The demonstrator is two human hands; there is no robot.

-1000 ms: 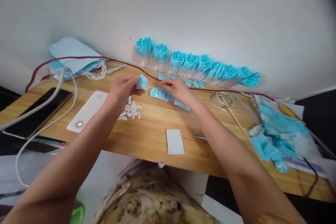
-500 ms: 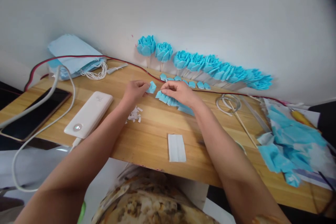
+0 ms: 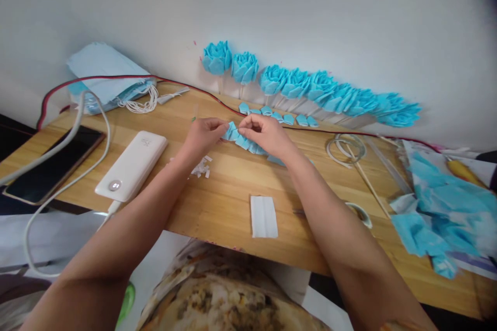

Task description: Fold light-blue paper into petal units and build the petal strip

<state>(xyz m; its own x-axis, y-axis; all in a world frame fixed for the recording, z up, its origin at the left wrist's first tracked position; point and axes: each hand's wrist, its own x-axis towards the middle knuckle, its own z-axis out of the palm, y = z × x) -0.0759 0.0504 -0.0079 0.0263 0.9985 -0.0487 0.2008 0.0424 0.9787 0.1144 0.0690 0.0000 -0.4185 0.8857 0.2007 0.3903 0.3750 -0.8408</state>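
Note:
My left hand point(image 3: 205, 135) pinches a small folded blue petal point(image 3: 231, 131) that looks cut from mask fabric. Beside it my right hand point(image 3: 266, 135) has thumb and finger closed at the near end of a strip of overlapping blue petals point(image 3: 250, 146). Petal and strip touch or almost touch between my fingertips; the exact contact is too small to tell. Part of the strip runs beneath my right hand and wrist. Just behind the hands lie several loose folded blue petals point(image 3: 288, 119) on the wooden table point(image 3: 229, 196).
Blue fabric flowers point(image 3: 272, 80) on sticks lean along the wall. Left are stacked masks point(image 3: 108, 72), a phone point(image 3: 58, 165) and a white power bank point(image 3: 132, 165). White scraps point(image 3: 201, 168) and a white folded piece point(image 3: 264, 217) lie in front; blue fabric scraps point(image 3: 446, 207) sit right.
My left hand has brought its petal rightward to the end of the petal strip. My right hand stays at the strip. The camera view has shifted slightly.

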